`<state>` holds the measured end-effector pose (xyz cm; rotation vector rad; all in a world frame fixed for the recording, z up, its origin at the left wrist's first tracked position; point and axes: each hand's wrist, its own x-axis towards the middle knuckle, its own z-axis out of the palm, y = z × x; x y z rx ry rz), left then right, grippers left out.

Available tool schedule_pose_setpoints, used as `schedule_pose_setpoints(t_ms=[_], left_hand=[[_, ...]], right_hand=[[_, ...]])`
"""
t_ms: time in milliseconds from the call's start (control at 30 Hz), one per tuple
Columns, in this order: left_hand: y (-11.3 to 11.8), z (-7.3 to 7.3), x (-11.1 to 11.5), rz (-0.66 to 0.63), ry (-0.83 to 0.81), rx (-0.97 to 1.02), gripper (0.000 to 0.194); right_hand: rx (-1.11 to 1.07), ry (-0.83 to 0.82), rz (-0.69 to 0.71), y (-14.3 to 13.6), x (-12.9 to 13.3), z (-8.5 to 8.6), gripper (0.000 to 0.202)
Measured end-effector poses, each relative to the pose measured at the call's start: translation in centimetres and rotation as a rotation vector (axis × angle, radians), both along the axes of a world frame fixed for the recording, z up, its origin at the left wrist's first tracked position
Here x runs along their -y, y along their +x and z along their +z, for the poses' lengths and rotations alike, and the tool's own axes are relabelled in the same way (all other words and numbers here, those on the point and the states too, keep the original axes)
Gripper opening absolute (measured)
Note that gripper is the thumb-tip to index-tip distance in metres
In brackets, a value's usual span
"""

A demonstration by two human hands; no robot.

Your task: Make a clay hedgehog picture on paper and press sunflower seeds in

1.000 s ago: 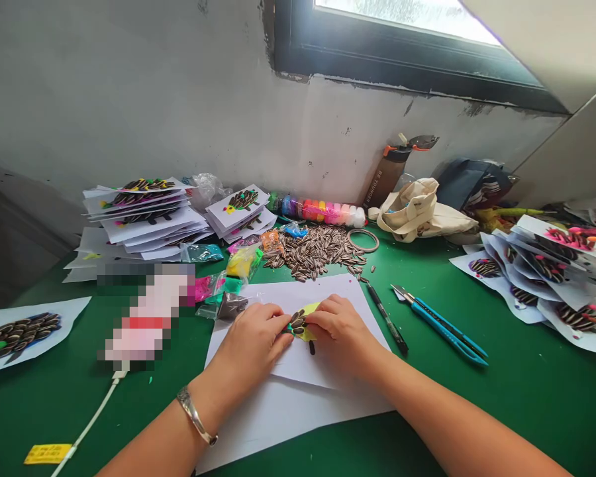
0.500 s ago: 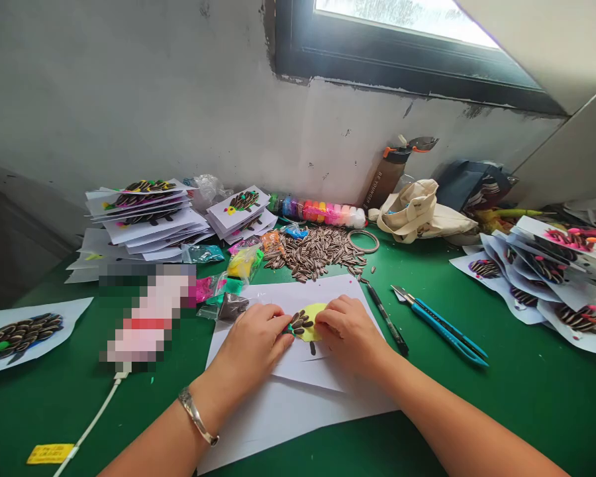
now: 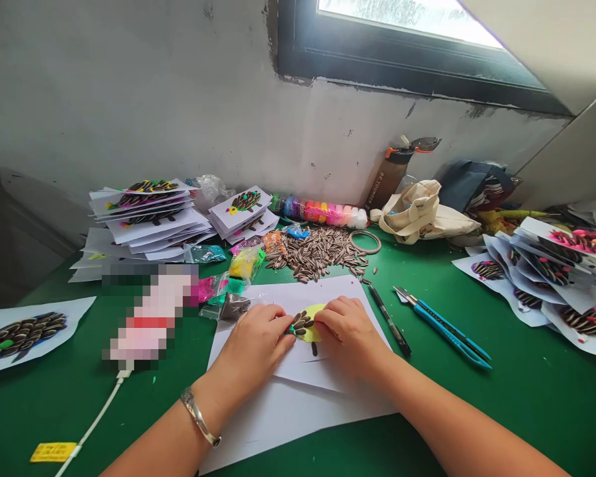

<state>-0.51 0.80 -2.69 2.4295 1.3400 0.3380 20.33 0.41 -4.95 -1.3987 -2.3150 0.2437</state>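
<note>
A flattened yellow clay shape (image 3: 315,324) lies on white paper (image 3: 298,414), with several sunflower seeds (image 3: 302,322) set in its left part and a bit of green clay at that end. One dark stubby leg shows below it. At the left end, my left hand (image 3: 261,334) has thumb and forefinger closed near the green clay and touching the picture. My right hand (image 3: 350,334) bends over the shape's right side, its fingers pressed together on the yellow clay. Whatever sits under the fingertips of either hand is hidden.
Behind the paper lies a heap of loose sunflower seeds (image 3: 310,252). Bagged clay (image 3: 246,262) sits to its left. A black pen (image 3: 390,321) and a blue craft knife (image 3: 444,331) lie at the right. Stacks of seed pictures (image 3: 156,228) stand on both sides.
The whole view has shifted slightly. Both hands keep nearly the same places on the clay shape, and the seeds look unchanged.
</note>
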Motion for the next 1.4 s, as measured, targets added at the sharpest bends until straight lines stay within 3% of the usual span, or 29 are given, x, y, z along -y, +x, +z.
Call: schedule_pose_setpoints(t_ms=[767,1067,1233,1400], left_hand=[[0.1,0.1,0.0,0.007,0.016,-0.006,0.019],[-0.1,0.4,0.2,-0.007,0.022,0.028,0.019],[-0.1,0.5,0.1,0.000,-0.002,0.019,0.020],[-0.1,0.4,0.1,-0.001,-0.008,0.012,0.021]], right_hand=[[-0.046,0.025,0.001,0.1,-0.2,-0.3,0.017],[0.033,-0.009,-0.075,2.0,-5.2,1.1,0.021],[0.102,0.012,-0.064,0.4,-7.8,1.5,0.023],[0.183,0.036,-0.012,-1.5,-8.3,1.1,0.020]])
